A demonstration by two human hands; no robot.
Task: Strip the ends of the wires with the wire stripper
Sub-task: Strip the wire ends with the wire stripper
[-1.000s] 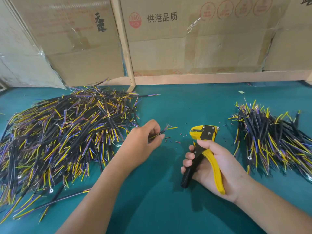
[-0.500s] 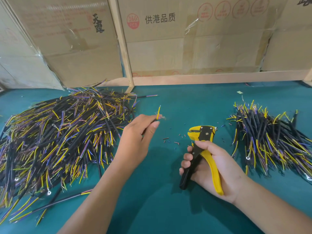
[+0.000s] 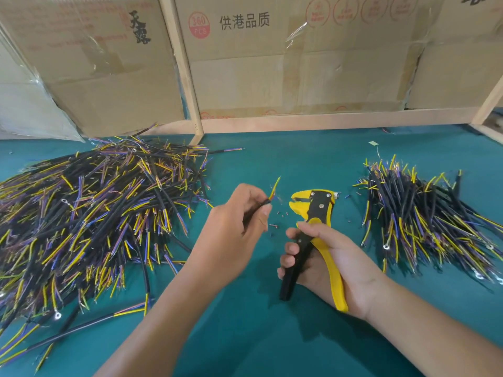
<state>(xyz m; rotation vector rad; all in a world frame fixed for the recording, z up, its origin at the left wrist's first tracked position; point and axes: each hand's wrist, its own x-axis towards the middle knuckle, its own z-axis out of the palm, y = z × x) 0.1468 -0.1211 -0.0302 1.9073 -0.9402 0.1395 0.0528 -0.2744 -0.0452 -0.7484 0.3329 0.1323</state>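
My left hand (image 3: 234,227) pinches a short black cable (image 3: 263,204) whose yellow and coloured inner wires stick up past my fingers. Just to its right, my right hand (image 3: 326,262) grips the handles of the yellow and black wire stripper (image 3: 313,210). The stripper's jaws point up and left, a small gap away from the wire ends. A big heap of black cables with yellow and purple ends (image 3: 89,213) lies on the left. A smaller heap of cables (image 3: 424,216) lies on the right.
The green table top (image 3: 272,336) carries small bits of stripped insulation (image 3: 275,227) between my hands. Cardboard boxes (image 3: 285,50) and a wooden frame (image 3: 187,85) stand along the far edge. A few loose cables (image 3: 81,325) lie near the front left.
My left hand has lifted the cable from near the table and turned its wire ends upward, drawing closer to the stripper's jaws. The right hand has kept its grip on the stripper, barely shifting.
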